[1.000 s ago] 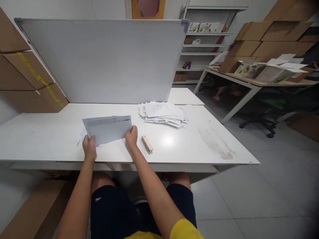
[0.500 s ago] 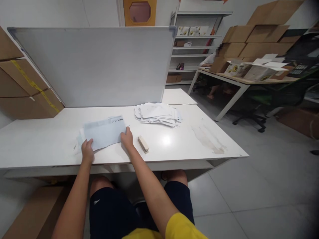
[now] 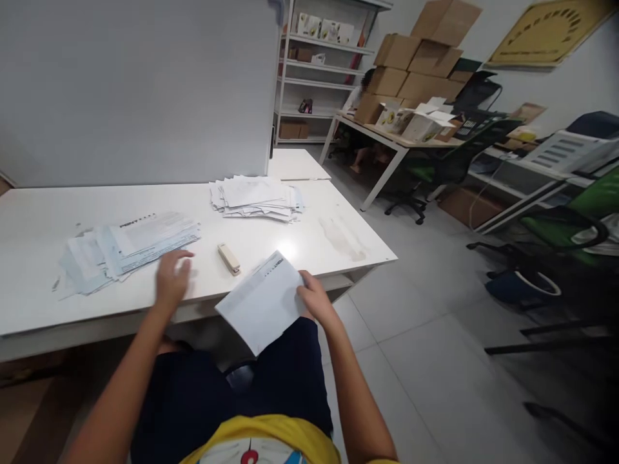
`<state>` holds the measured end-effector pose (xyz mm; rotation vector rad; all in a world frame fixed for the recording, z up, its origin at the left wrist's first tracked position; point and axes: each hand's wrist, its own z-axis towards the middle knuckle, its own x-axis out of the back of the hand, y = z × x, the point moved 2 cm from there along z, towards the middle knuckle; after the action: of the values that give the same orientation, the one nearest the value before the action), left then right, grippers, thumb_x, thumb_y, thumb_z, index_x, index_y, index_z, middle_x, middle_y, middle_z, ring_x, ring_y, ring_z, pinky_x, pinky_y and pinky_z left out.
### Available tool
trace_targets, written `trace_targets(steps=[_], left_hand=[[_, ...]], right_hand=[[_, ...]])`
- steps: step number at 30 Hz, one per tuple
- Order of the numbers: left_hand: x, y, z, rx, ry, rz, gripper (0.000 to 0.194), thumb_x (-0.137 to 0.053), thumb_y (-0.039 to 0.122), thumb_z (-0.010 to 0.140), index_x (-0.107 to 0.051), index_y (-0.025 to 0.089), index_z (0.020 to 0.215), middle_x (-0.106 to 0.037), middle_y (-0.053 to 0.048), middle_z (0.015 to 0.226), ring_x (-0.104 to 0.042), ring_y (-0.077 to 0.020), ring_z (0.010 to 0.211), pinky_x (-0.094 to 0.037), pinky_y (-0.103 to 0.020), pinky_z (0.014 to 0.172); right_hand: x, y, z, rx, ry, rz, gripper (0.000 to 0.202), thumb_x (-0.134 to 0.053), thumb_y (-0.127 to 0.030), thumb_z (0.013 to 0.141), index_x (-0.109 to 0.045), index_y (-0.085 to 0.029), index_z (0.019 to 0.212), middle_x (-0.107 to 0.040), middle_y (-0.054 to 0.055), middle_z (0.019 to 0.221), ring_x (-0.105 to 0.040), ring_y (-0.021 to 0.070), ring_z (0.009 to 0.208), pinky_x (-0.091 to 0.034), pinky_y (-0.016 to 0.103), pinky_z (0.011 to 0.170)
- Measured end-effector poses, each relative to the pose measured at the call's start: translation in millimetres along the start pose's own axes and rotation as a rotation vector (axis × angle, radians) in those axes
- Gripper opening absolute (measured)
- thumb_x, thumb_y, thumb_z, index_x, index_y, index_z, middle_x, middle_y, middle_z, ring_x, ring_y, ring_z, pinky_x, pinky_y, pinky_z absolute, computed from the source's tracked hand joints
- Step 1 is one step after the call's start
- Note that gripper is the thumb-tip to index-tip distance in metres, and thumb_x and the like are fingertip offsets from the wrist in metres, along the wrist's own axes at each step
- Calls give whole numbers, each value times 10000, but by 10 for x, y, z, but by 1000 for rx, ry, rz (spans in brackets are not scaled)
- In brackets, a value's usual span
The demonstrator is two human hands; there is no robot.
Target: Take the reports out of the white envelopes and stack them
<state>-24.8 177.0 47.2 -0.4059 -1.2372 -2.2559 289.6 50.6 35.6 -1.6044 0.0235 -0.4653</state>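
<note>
My right hand (image 3: 316, 301) grips a folded white paper sheet (image 3: 264, 301) by its right edge, holding it tilted over the front edge of the white table (image 3: 43, 212) and above my lap. My left hand (image 3: 171, 278) hovers over the table near its front edge, fingers loosely curled and holding nothing, just right of a spread of printed sheets (image 3: 123, 245). A small beige stapler (image 3: 229, 258) lies between my two hands. A second stack of white papers (image 3: 255, 197) rests farther back on the table.
A large whiteboard (image 3: 135, 90) stands upright along the table's far side. To the right are metal shelves (image 3: 324, 71), another desk (image 3: 387, 138) with cardboard boxes (image 3: 416, 64) and a seated person partly hidden behind it, plus office chairs (image 3: 570, 232) on the tiled floor.
My right hand has lifted one folded sheet off the pile and carried it right, off the table edge. My left hand has let go of the pile. The view has swung right.
</note>
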Motion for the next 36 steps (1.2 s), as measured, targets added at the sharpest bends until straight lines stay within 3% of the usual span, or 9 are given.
trace_targets(steps=[3, 6, 11, 18, 28, 32, 36], left_hand=[[-337, 319, -72, -232, -264, 12, 416, -377, 438, 937, -618, 202, 1181, -608, -92, 1263, -485, -259, 1245, -338, -466, 1102], [-569, 482, -71, -311, -459, 80, 484, -409, 444, 914, -538, 225, 1326, -489, -82, 1431, -397, -272, 1343, -294, -481, 1130], [-568, 387, 3, -305, -624, 61, 525, -346, 482, 941, -519, 215, 1359, -387, -66, 1511, -270, -251, 1429, -242, -457, 1165], [-518, 349, -20, -239, -635, 15, 582, -329, 555, 942, -473, 221, 1397, -322, -61, 1545, -147, -245, 1465, -196, -464, 1175], [-482, 388, -38, -264, -682, 58, 542, -364, 482, 951, -422, 243, 1434, -295, -50, 1557, -136, -287, 1464, -234, -495, 1156], [-540, 358, -33, -295, -658, 64, 521, -313, 448, 971, -425, 229, 1431, -306, -55, 1553, -142, -257, 1466, -208, -480, 1175], [-572, 339, -34, -296, -626, 72, 540, -313, 423, 973, -360, 204, 1464, -188, -67, 1591, -43, -258, 1475, -154, -493, 1184]], right_hand=[[210, 99, 111, -60, 72, 89, 328, -450, -213, 567, -634, -216, 839, -619, 4, 779, -530, 214, 779, -405, 296, 666], [252, 151, 187, -96, 102, 131, 319, -465, -220, 531, -644, -204, 794, -618, 8, 741, -525, 211, 739, -391, 283, 609], [246, 166, 206, -78, 97, 199, 338, -459, -229, 524, -647, -204, 804, -616, 0, 720, -522, 201, 718, -390, 275, 599], [105, 160, 181, 70, 13, 265, 425, -490, -226, 566, -638, -225, 965, -661, 10, 913, -560, 246, 921, -444, 331, 795], [-3, 195, 205, -124, 176, 275, 488, -448, -224, 528, -660, -198, 967, -676, 40, 879, -570, 246, 847, -452, 318, 689], [-23, 203, 203, -136, 201, 378, 523, -454, -229, 539, -651, -196, 1023, -699, 55, 1005, -597, 262, 945, -484, 350, 765], [-31, 273, 180, -108, 228, 443, 562, -496, -217, 542, -646, -204, 1083, -679, 55, 1134, -576, 270, 1076, -473, 376, 880]])
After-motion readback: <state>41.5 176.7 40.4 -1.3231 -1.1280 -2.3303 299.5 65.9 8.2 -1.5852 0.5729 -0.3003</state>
